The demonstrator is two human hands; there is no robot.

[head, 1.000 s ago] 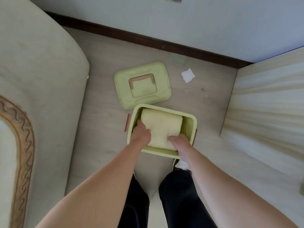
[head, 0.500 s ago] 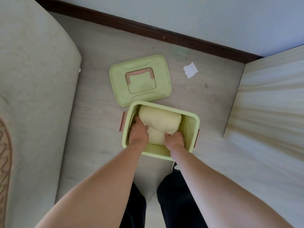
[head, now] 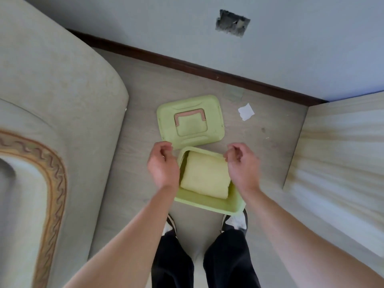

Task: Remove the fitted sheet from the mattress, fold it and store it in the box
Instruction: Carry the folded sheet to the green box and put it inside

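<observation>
Head view shows the folded sheet (head: 204, 176) in the box (head: 207, 203), left hand (head: 163, 165) and right hand (head: 242, 166) loosely curled, empty; the lid (head: 190, 121) should go on squarely.

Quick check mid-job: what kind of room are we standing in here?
Most likely a bedroom in a home. A bare mattress with patterned trim lies at left, pale wooden furniture stands at right, and a green box holding the folded sheet sits on the floor.

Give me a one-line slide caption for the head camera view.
Folded sheet sits in the green box, lid on the floor; both hands empty above it.
</observation>
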